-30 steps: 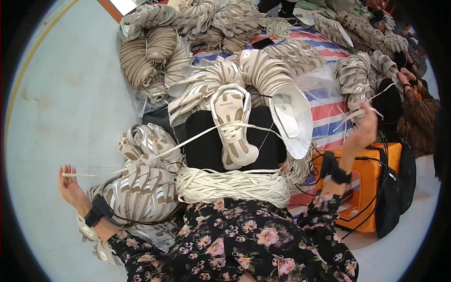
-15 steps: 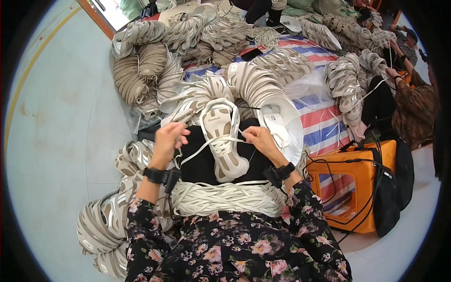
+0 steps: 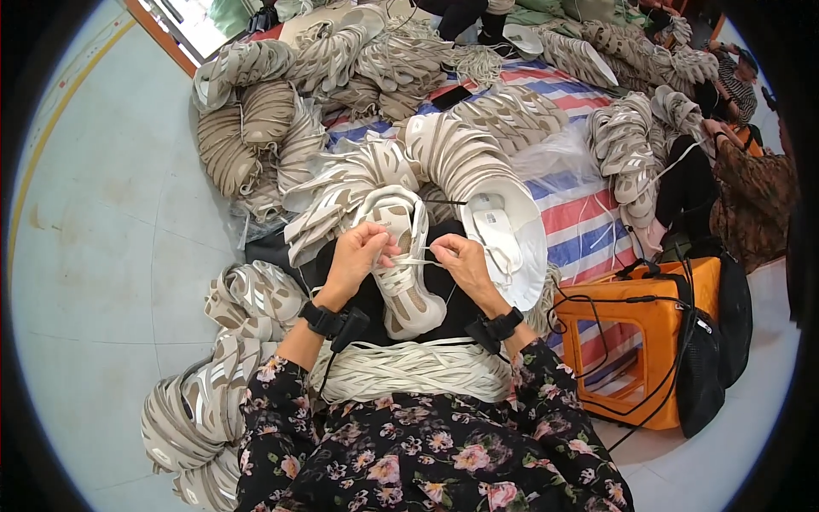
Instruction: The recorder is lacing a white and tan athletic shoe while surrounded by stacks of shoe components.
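Note:
A beige and white shoe upper (image 3: 409,307) rests on my black-clad lap, its toe pointing toward me. White shoelace (image 3: 408,263) crosses its front below the tongue. My right hand (image 3: 462,264), at the shoe's right side, pinches a stretch of this lace between thumb and forefinger. Over the shoe's left edge, beside the tongue, my left hand (image 3: 363,258) has its fingertips pressed together; what they hold, if anything, is hidden. A thick bundle of white laces (image 3: 418,371) lies across my lap, close to my body.
Nested shoe uppers (image 3: 444,154) curve just beyond the shoe, beside a white rounded piece (image 3: 531,247). More stacks (image 3: 200,397) lie at my left. An orange and black carrier (image 3: 657,341) with cables stands at right. A person's sleeve (image 3: 751,200) shows beyond it.
My left hand has moved right and inward, from beside the shoe to over its left edge. My right hand stays at the lace, slightly shifted. The view has shifted a little.

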Available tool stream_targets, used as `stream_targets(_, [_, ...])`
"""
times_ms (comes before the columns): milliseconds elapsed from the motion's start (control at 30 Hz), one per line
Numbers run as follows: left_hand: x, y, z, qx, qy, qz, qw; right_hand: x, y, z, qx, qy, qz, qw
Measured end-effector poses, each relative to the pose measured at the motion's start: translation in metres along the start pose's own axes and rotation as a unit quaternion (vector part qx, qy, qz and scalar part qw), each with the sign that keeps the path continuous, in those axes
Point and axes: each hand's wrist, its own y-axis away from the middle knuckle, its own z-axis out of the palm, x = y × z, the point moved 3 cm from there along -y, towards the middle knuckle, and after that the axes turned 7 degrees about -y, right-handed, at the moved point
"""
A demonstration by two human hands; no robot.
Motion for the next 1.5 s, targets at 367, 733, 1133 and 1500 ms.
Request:
stream_targets(367, [-0.005, -0.006, 0.02, 0.014, -0.183, 0.016, 0.983, -0.007, -0.004, 0.005, -0.017, 0.071, -0.005, 0.997])
stream_targets(733, [-0.01, -0.011, 0.02, 0.018, -0.188, -0.023, 0.982, -0.012, -0.008, 0.011, -0.044, 0.083, -0.024, 0.995])
stream_targets(1133, [-0.032, 0.03, -0.054, 0.314, -0.004, 0.12, 0.942, -0.07, -0.012, 0.044, -0.086, 0.204, -0.334, 0.916])
stream_targets(1500, [-0.064, 0.042, -0.034, 0.058, -0.028, -0.087, 0.994, -0.051, -0.025, 0.082, -0.237, 0.222, -0.157, 0.933])
